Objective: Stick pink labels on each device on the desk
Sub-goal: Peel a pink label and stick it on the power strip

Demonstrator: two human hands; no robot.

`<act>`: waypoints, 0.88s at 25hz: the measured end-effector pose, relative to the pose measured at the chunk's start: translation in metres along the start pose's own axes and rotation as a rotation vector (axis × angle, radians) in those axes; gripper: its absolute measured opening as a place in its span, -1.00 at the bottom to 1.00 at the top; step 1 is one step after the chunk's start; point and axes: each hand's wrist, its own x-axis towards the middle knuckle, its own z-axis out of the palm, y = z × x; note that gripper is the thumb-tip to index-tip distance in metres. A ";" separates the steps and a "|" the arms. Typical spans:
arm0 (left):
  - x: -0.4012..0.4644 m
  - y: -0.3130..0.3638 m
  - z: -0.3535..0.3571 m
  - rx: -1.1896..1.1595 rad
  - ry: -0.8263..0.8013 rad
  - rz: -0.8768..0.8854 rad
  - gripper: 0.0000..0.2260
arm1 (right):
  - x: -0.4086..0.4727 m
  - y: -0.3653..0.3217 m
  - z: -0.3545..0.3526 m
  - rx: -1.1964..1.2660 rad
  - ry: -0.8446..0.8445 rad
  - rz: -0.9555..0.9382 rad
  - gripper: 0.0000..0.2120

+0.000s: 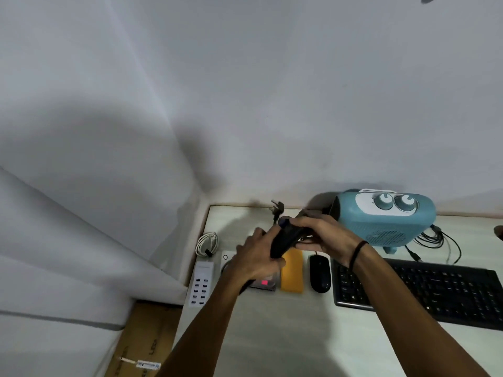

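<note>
I observe both hands raised just above the desk (pixel 272 336), sharing one black device (pixel 285 239), apparently a game controller. The left hand (pixel 258 257) has its fingers curled round the lower grip; the right hand (pixel 324 232) grips the upper end, fingers wrapped underneath. I cannot tell whether either hand also holds a pink label; none shows between the fingers. One pink label (pixel 264 282) is visible on a dark flat device (pixel 265 284) lying just below the left hand, beside a yellow item (pixel 292 273). To the right lie a mouse (pixel 320 273), a keyboard (pixel 424 289) and a blue heater (pixel 386 216); a white charger (pixel 201 284) sits at the left edge. None of these shows a label from this angle. Risks, in my judgement: the controller's curved, textured shell may leave the label creased or lifting at the edges; a trailing cable behind it could snag the plug (pixel 277 206) near the wall; setting it down carelessly could cover the labelled device.
</note>
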 end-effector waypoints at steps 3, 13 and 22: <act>0.029 -0.028 -0.010 0.404 0.142 0.057 -0.41 | 0.024 0.009 -0.003 0.051 0.002 0.005 -0.75; 0.167 -0.119 -0.005 0.867 0.111 0.167 -0.42 | 0.159 0.053 0.003 -0.855 0.172 -0.111 -0.45; 0.234 -0.155 0.010 0.909 -0.031 0.074 -0.20 | 0.253 0.083 -0.002 -0.921 0.142 -0.034 -0.41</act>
